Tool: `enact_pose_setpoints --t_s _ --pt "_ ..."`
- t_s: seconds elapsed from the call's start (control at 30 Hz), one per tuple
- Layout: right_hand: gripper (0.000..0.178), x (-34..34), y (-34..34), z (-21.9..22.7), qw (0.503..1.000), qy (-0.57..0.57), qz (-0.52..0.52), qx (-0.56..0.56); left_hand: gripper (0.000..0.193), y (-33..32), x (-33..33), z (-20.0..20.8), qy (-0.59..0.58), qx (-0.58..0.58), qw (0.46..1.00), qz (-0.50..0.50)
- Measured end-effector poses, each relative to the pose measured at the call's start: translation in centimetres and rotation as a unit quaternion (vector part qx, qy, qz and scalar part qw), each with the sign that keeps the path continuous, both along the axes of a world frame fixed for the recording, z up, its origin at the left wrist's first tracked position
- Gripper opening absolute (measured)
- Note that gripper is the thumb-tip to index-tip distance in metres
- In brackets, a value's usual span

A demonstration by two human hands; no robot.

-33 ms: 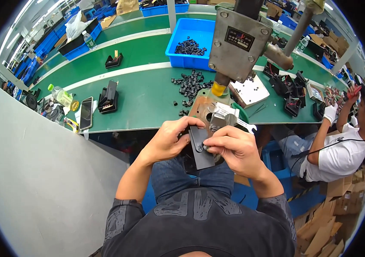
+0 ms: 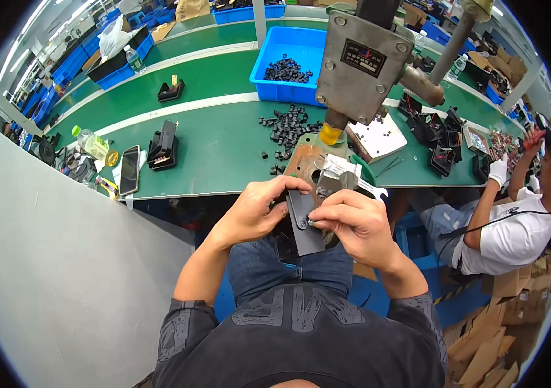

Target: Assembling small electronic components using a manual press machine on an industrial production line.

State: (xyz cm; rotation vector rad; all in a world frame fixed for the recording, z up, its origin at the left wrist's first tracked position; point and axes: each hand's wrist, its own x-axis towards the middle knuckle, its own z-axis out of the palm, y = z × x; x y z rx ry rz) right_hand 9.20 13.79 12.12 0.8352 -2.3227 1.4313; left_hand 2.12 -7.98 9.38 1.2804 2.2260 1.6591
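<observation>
Between my hands, over my lap, is a flat dark grey plastic cover (image 2: 308,240) with a raised rounded strip along it. My left hand (image 2: 257,210) grips its upper left edge, thumb and fingers closed. The fingertips of my right hand (image 2: 355,223) pinch a small part (image 2: 312,220) at the strip's lower end; its kind is too small to make out. Just beyond my hands stands a hand press (image 2: 361,68) with a grey metal head, and a metal fixture (image 2: 337,184) sits on its base. An open-end wrench (image 2: 372,189) lies beside the fixture.
Small black caps (image 2: 290,129) lie heaped on the green bench (image 2: 214,152), with more in a blue bin (image 2: 288,39). A phone (image 2: 130,169) and black housings (image 2: 164,147) are on the left. A person in a white shirt (image 2: 515,236) works at the right.
My right fingertips have shifted very slightly against the cover. Nothing else has visibly moved.
</observation>
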Motion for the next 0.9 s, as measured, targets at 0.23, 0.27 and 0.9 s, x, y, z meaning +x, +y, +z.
enact_pose_setpoints --t_s 0.23,0.27,0.9 --pt "0.017 -0.5 -0.1 -0.7 0.995 0.002 -0.086 -0.055 0.031 1.5 1.1 -3.4 -0.416 0.24 0.876 -0.034" --pt "0.018 -0.5 0.1 -0.9 0.995 0.0 -0.089 -0.053 0.031 2.0 1.7 -4.2 -0.469 0.293 0.832 -0.042" --pt "0.017 -1.9 2.9 -1.1 0.996 0.04 -0.06 -0.048 0.033 3.4 0.7 -5.2 -0.309 0.36 0.875 0.097"
